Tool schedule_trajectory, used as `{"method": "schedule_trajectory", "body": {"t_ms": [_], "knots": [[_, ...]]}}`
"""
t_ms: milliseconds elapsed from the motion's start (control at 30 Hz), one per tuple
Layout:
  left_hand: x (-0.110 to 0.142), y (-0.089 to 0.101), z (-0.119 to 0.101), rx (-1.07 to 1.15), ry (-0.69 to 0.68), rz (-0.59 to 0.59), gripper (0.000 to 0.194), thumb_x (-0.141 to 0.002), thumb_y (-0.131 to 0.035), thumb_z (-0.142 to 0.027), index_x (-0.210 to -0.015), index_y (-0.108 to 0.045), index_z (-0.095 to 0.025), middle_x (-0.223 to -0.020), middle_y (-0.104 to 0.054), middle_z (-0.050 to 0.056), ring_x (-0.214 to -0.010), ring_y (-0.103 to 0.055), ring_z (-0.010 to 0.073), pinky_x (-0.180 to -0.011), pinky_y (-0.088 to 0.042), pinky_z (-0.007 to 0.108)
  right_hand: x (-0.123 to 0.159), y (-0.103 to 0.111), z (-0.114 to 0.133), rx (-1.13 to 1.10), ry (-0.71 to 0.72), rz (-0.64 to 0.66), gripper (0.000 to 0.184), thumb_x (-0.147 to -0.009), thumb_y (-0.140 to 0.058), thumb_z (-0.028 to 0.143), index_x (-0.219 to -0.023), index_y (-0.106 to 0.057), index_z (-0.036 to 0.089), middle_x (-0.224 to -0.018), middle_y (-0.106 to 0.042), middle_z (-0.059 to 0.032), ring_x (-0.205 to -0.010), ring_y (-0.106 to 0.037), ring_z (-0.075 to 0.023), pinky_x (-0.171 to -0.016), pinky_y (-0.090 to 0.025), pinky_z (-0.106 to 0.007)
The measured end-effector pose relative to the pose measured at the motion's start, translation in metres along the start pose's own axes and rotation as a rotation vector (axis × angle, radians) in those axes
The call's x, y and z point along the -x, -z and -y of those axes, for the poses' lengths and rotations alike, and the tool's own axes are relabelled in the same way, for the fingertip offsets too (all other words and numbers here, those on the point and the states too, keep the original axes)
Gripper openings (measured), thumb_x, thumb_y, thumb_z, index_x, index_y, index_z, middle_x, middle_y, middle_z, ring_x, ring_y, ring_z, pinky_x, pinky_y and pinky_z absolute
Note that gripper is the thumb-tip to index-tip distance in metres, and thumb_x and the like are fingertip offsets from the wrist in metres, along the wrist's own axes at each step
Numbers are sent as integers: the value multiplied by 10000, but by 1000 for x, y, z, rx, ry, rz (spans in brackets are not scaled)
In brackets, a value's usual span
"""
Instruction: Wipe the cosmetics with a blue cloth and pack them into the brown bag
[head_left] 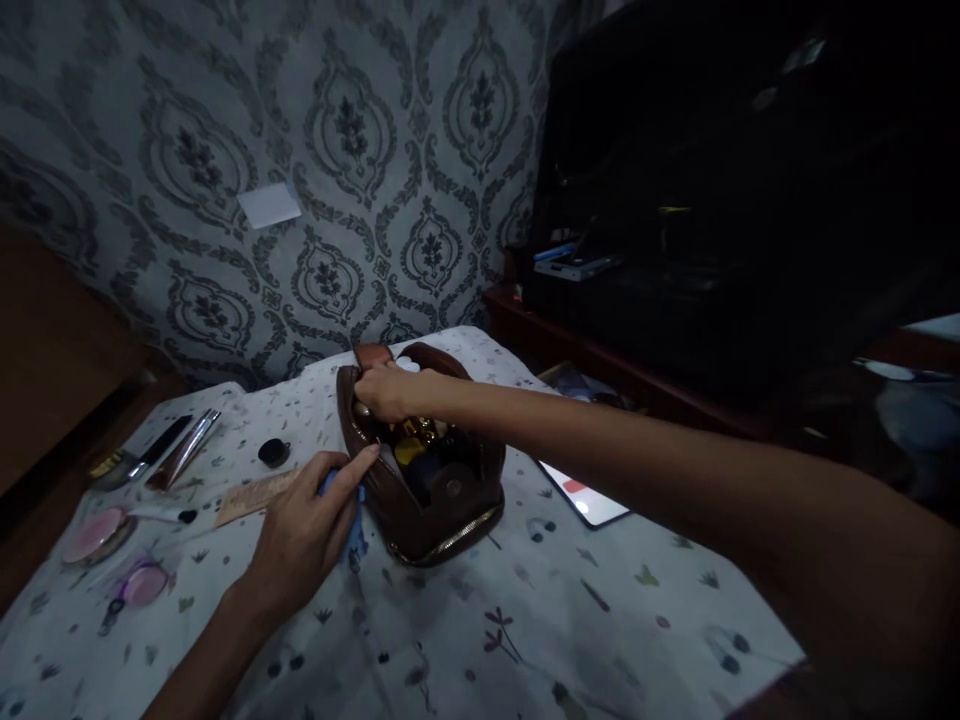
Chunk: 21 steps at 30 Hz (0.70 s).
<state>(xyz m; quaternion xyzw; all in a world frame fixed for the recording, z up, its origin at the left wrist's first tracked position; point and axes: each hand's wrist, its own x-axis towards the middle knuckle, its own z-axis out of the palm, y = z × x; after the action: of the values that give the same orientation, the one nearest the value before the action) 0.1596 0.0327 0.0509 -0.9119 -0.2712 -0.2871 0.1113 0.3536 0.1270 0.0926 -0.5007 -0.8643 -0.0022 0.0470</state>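
A brown zip bag (450, 520) lies open on the patterned sheet, with gold and dark items (411, 452) showing in its mouth. My right hand (394, 392) reaches into the bag's far left corner, fingers bent down; whatever they hold is hidden. Close by is the bag's lighter brown strap (373, 355). My left hand (311, 520) is at the bag's near left side, its outstretched fingertip on the zipped rim and the fingers closed against it. Something blue (356, 535) shows beneath and between the left fingers; its kind is unclear.
Left on the sheet (435, 620) lie brushes (161, 450), a tube (187, 445), a small black lid (274, 452), a beige strip (255, 495), a pink compact (97, 533) and a pink round piece (144, 583). A white flat thing (585, 495) lies right, under my forearm.
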Motion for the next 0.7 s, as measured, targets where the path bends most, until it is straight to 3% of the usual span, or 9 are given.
{"method": "schedule_trajectory", "body": {"t_ms": [100,167,267,333,467,533,633,700], "knots": [[0,-1,1,-15,-13,5,478,-997,-404,-163,-1461,-425,-275,-1014,-589,58,-771,-617,148,-616,-467,219,44,10,9,10,145,-155,161,-870,-536,40,-899,-683,101,-1066,-651,-172,-1080,-574,-290,-892,-478,-407],[-1,-1,0,-18,-20,10,492,-995,-404,-158,-1472,-413,-276,-1012,-591,59,-783,-621,153,-620,-469,220,75,11,18,-53,160,-225,133,-882,-545,71,-881,-675,97,-1008,-653,-159,-1022,-587,-279,-869,-479,-398],[-1,-1,-1,4,-17,20,500,-994,-398,-152,-1477,-407,-280,-1008,-594,54,-781,-622,147,-621,-468,211,116,7,30,-283,136,-198,201,-954,-504,134,-834,-664,124,-890,-666,-101,-876,-622,-215,-818,-497,-353],[-1,-1,3,44,4,9,495,-994,-405,-160,-1475,-400,-275,-1020,-603,49,-812,-633,145,-653,-481,211,138,2,37,-394,103,-228,144,-959,-552,197,-877,-655,139,-902,-670,-82,-837,-627,-201,-779,-512,-342],[1,-5,40,11,265,-9,422,-996,-405,-301,-1402,-476,-213,-1020,-622,62,-891,-648,195,-741,-517,287,162,-13,46,-385,103,-332,79,-953,-575,188,-943,-653,178,-965,-669,-85,-891,-619,-217,-809,-533,-356],[3,-11,73,-94,429,83,421,-989,-354,-363,-1297,-570,-174,-1074,-610,105,-951,-638,245,-802,-523,359,167,-23,50,-323,112,-388,93,-945,-570,156,-982,-656,156,-994,-669,-110,-948,-615,-244,-850,-542,-387],[10,-25,121,-270,624,360,480,-949,-346,-387,-1291,-585,-149,-1259,-549,183,-1075,-616,328,-832,-521,426,171,-36,57,-239,102,-472,184,-936,-549,117,-1094,-644,107,-1102,-664,-160,-1107,-589,-288,-951,-535,-452],[16,-35,145,-253,721,543,513,-922,-384,-412,-1329,-561,-153,-1252,-562,184,-1096,-618,336,-850,-517,423,173,-42,60,-210,91,-511,258,-920,-555,96,-1167,-630,92,-1171,-653,-185,-1193,-561,-305,-1012,-515,-481]]}}
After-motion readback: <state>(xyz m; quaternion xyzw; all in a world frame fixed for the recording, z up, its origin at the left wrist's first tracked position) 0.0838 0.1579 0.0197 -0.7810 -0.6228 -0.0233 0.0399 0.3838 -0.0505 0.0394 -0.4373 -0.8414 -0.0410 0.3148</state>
